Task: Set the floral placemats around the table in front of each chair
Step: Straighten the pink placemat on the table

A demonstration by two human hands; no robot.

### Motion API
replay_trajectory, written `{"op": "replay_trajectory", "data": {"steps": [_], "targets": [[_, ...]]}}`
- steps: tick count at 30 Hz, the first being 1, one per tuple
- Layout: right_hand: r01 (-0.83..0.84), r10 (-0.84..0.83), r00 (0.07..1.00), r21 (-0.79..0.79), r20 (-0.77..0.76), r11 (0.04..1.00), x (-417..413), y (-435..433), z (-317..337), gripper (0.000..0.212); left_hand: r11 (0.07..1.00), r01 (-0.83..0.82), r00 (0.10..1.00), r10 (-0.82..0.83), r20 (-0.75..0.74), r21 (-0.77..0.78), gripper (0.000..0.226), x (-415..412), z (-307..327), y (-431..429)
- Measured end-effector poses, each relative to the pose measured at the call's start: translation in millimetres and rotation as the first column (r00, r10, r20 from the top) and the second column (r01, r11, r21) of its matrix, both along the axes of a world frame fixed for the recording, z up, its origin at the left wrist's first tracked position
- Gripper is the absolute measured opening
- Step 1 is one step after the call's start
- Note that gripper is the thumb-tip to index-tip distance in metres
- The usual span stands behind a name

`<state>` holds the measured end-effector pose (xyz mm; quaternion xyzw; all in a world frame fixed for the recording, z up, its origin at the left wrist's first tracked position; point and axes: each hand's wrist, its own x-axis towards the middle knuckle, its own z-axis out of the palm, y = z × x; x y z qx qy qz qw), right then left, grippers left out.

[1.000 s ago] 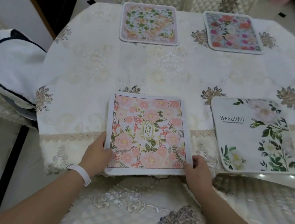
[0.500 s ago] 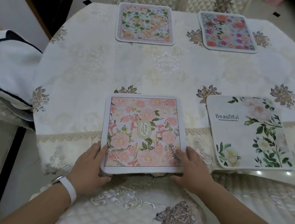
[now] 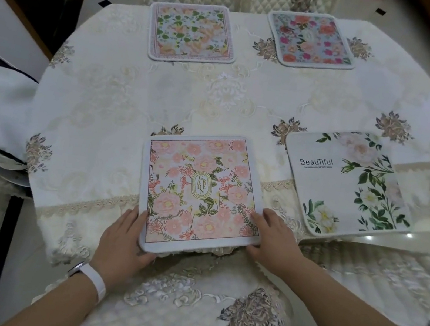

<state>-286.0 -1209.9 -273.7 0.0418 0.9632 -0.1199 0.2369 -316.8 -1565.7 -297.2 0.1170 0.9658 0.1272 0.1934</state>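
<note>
Lying at the near edge of the surface [image 3: 120, 107], which is draped in an embroidered cream cloth, the square pink-flowered placemat marked "GARDEN" [image 3: 200, 191] overhangs that edge a little above the quilted cream chair back [image 3: 183, 308]. The left hand [image 3: 123, 244] cups its near left corner, fingers curled under it and thumb along the side; the right hand [image 3: 273, 238] rests flat, fingers [image 3: 261, 216] spread open on the near right corner, pressing and not gripping. Just beside it to the right lies a white placemat with green leaves and the word "Beautiful" [image 3: 346, 185], also at the near edge. Across the surface, two more sit before the far chairs: a green-and-peach floral placemat [image 3: 191, 32] and a pink-and-blue floral placemat [image 3: 311, 39]. Four mats appear set; this one seems to need only squaring. Whether other seats remain cannot be told.
</note>
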Motion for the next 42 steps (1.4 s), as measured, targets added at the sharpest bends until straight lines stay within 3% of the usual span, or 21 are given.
{"op": "replay_trajectory", "data": {"steps": [13, 29, 42], "targets": [[0.025, -0.025, 0.999, 0.012, -0.021, 1.000, 0.9, -3.3, -0.1, 0.072, 0.999, -0.020, 1.000, 0.020, -0.001, 0.027, 0.110, -2.9, 4.8, 1.1], [-0.001, 0.003, 0.999, 0.046, -0.039, 0.999, 1.1, -4.7, -0.1, 0.070, 0.999, -0.030, 0.999, 0.030, 0.019, 0.031, 0.096, -0.2, 8.4, 6.7], [0.099, -0.098, 0.995, -0.040, 0.038, 0.994, 4.4, -11.6, 12.8, 0.074, 0.922, -0.230, 0.963, 0.169, 0.210, 0.311, 0.084, 7.8, 28.2, 6.8]]}}
